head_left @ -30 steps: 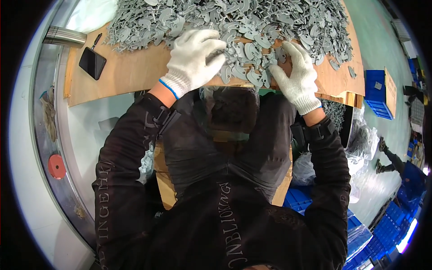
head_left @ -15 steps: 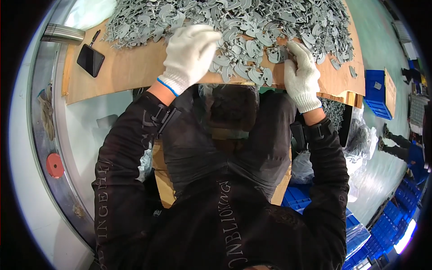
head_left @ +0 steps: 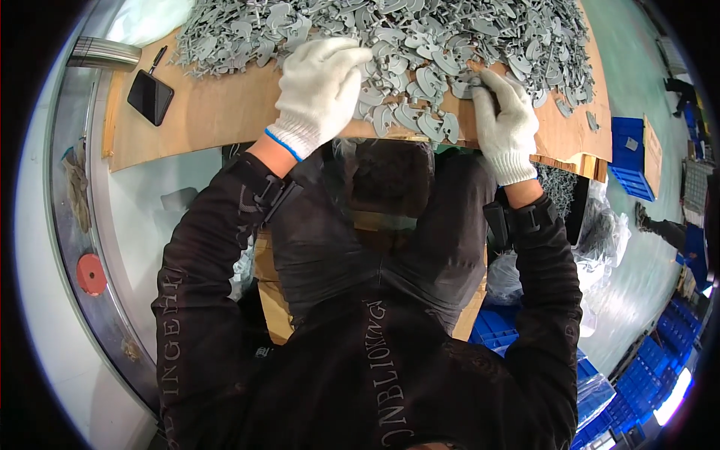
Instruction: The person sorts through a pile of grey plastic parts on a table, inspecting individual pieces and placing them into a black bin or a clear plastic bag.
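A large heap of small grey curved parts point(head_left: 420, 30) spreads over the far side of the wooden table point(head_left: 214, 109). My left hand point(head_left: 321, 90), in a white knitted glove with a blue cuff edge, is curled at the heap's near edge; whatever its fingers hold is hidden. My right hand point(head_left: 506, 124), gloved the same way, pinches a grey curved part point(head_left: 463, 88) between thumb and fingertips. Several loose grey parts point(head_left: 409, 116) lie between my two hands, close to the table's front edge.
A black phone point(head_left: 151, 97) with a pen-like stick point(head_left: 158, 58) beside it lies at the table's left, below a metal tube point(head_left: 105, 54). To the right stands a blue crate point(head_left: 628, 154) on the floor. A person's leg point(head_left: 664, 229) shows at the far right.
My right hand has shifted slightly, its fingers drawing closer round the grey part. My left hand has barely moved. The person at the far right has changed leg position.
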`<state>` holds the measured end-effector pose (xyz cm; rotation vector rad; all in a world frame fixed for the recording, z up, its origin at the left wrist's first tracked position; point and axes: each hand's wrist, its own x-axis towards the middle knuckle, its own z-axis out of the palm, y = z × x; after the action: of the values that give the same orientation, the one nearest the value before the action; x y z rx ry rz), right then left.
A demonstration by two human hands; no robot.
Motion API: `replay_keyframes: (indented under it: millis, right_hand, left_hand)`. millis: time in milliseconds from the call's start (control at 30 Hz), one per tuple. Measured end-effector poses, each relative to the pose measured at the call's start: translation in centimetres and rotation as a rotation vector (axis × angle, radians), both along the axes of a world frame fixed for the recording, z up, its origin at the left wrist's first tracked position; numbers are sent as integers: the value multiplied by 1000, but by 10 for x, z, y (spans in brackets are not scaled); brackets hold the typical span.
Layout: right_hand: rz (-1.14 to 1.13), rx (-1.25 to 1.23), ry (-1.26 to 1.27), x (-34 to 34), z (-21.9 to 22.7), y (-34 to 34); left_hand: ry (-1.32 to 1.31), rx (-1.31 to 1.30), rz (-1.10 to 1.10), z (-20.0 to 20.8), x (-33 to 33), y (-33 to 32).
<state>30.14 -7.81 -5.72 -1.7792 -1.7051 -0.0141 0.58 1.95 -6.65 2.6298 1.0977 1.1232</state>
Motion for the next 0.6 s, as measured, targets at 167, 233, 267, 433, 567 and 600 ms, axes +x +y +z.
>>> replay_keyframes:
  millis: [167,233,267,433,567,600]
  right_hand:
    - [35,18,193,7,-7,-7]
    - [34,4,197,6,-6,-8]
    - [36,2,200,8,-7,-9]
    - [359,32,139,13,-2,-10]
    - [356,74,166,10,2,-8]
    - [271,100,155,8,3,-7]
  left_hand:
    - [-21,-64,61,-4,-6,-2]
    - [-35,-69,70,-2,-6,-4]
    - [-34,-74,70,-1,-7,-6]
    - [39,-44,-40,4,-11,-10]
    - [-9,-35,-119,0,-14,-3]
    - [-56,-37,-135,1,-14,0]
